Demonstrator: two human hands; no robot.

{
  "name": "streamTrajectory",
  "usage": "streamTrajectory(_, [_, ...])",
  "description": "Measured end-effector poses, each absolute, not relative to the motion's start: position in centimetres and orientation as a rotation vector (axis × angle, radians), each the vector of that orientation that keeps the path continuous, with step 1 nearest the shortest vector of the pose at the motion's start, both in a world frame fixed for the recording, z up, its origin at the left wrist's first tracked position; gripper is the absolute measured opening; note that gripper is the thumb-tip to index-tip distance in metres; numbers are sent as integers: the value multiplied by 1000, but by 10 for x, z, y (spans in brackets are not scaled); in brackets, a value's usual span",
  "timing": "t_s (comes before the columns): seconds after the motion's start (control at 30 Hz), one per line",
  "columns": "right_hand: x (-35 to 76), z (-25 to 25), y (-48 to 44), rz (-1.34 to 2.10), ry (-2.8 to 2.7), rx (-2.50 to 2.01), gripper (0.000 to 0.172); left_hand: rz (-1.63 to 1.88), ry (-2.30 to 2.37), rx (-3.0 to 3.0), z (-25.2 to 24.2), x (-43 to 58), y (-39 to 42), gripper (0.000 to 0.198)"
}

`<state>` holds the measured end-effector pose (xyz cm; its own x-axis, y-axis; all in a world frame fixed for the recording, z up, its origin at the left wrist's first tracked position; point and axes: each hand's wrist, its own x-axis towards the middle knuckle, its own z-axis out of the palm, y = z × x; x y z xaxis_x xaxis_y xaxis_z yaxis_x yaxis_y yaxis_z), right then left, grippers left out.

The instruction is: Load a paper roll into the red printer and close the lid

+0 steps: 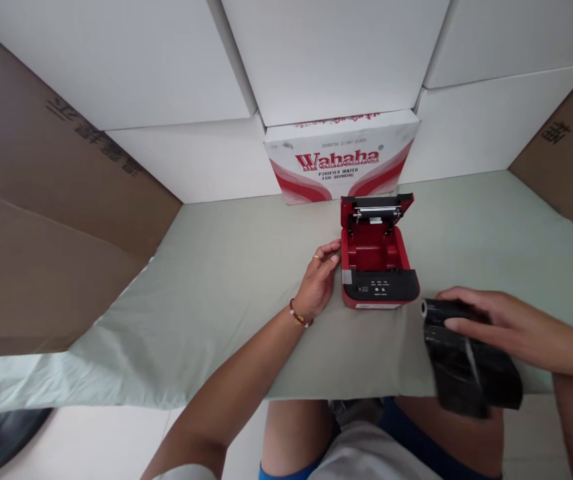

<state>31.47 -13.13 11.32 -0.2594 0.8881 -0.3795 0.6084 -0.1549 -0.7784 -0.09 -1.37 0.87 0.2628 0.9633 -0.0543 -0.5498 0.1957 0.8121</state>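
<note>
A small red and black printer (377, 267) stands on the pale green table cover (206, 293) with its lid tipped open and its red paper bay empty. My left hand (319, 277) rests against the printer's left side, fingers curled along its wall. My right hand (486, 320) lies at the table's front right edge on a black plastic bag (471, 373), fingers closed over its top. A white roll end (424, 308) pokes out of the bag at its upper left.
A Wahaha water carton (341, 160) stands right behind the printer, with white boxes (331, 53) stacked above and beside it. Brown cardboard (41, 220) walls in the left side and the far right corner. My knees show below the table's front edge.
</note>
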Motion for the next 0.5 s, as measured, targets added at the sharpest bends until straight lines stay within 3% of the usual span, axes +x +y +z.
streamTrajectory(0.2, [310, 74, -145, 874, -1720, -1815, 59, 1168, 668, 805, 10, -4, -15, 44])
streamTrajectory(0.3, [342, 74, -156, 614, -1640, -1925, 45, 1168, 669, 811, 8, -4, -14, 41])
streamTrajectory(0.4, [364, 72, -162, 602, -1718, -1963, 25, 1169, 674, 814, 7, -4, -13, 41])
streamTrajectory(0.5, [366, 66, -160, 618, -1770, -1945, 21, 1171, 668, 826, 7, -3, -13, 41])
